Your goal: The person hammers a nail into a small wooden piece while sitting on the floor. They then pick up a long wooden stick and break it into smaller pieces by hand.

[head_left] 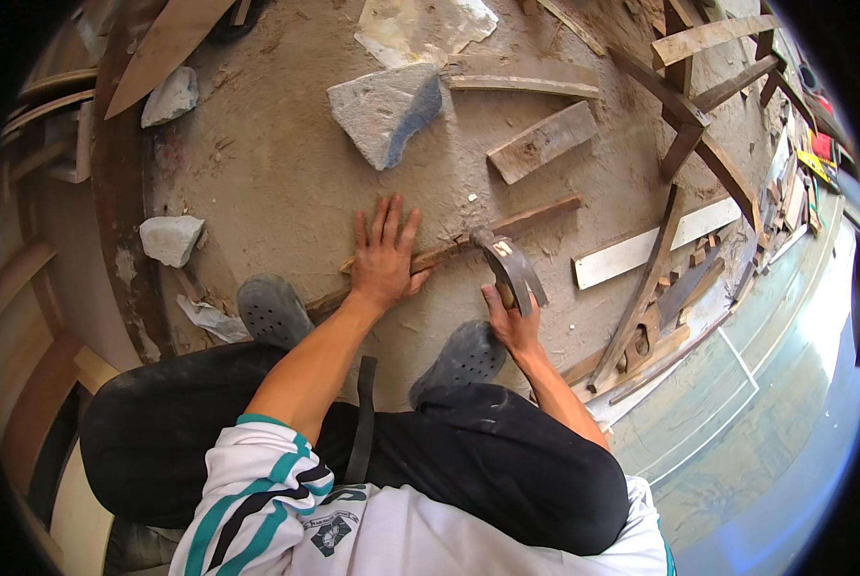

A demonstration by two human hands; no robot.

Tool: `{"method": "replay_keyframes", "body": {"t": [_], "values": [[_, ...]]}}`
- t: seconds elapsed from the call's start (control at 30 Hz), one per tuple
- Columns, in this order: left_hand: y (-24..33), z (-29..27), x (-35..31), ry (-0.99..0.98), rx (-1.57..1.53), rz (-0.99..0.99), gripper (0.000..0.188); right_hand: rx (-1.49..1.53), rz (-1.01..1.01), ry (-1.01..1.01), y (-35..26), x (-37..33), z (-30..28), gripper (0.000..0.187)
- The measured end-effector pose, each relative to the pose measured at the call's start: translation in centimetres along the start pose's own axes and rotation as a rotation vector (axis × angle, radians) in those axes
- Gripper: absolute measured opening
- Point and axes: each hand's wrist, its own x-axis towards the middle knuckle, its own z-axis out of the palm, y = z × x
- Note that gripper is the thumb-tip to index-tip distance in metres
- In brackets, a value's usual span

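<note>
A narrow brown wooden strip [540,216] lies slantwise on the dusty floor in front of my feet. My left hand [384,257] rests on it near its left part, fingers stretched forward and the thumb along the wood. My right hand [516,324] is closed around the handle of a claw hammer [509,261], most of which the hand and head hide. The hammer's striking end is over the middle of the strip; whether it touches the wood I cannot tell.
Ahead lie a grey stone chunk [382,110], a short wood block [543,142] and a white-faced board [656,243]. A wooden frame [684,115] stands at the far right, with several offcuts below. Left is a white stone [171,240]. My clogs [464,360] flank the strip's near side.
</note>
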Motion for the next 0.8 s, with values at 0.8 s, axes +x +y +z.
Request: {"method": "replay_keyframes", "body": {"t": [0.8], "values": [[-0.4,-0.7,-0.2,0.008,0.025,0.043,0.110,-0.086,0.120,0.019,-2.4,-2.2,-2.4,0.044]]}}
